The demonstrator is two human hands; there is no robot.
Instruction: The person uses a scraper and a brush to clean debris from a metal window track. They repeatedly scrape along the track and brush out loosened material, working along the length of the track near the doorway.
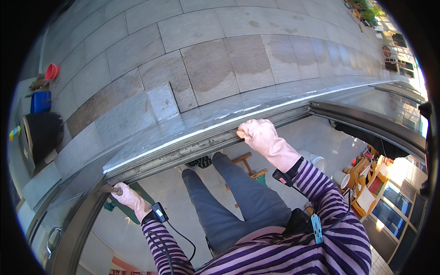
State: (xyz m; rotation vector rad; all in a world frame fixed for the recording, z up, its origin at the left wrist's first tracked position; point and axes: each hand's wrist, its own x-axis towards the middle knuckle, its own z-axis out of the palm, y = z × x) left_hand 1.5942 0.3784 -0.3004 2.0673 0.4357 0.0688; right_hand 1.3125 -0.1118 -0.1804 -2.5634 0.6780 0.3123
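Observation:
A pink rubber glove covers my left hand (129, 199), which is closed around a narrow tool with a flat, pointed end (108, 189); its exact kind cannot be told. The tool's end lies at the left corner of the metal window frame. My right hand (259, 137), also in a pink glove, rests with curled fingers on the inner edge of the dirty sliding-window track (199, 147). Nothing shows in the right hand apart from that edge. A white-edged stone sill (220, 118) runs along the outer side of the track.
Beyond the sill lies grey paving (192, 24), with a red bucket (52, 71) and a blue container (40, 101) at the left. Indoors, a small wooden stool (245, 161) is by my legs, white buckets (318, 162) and wooden furniture (373, 185) at the right.

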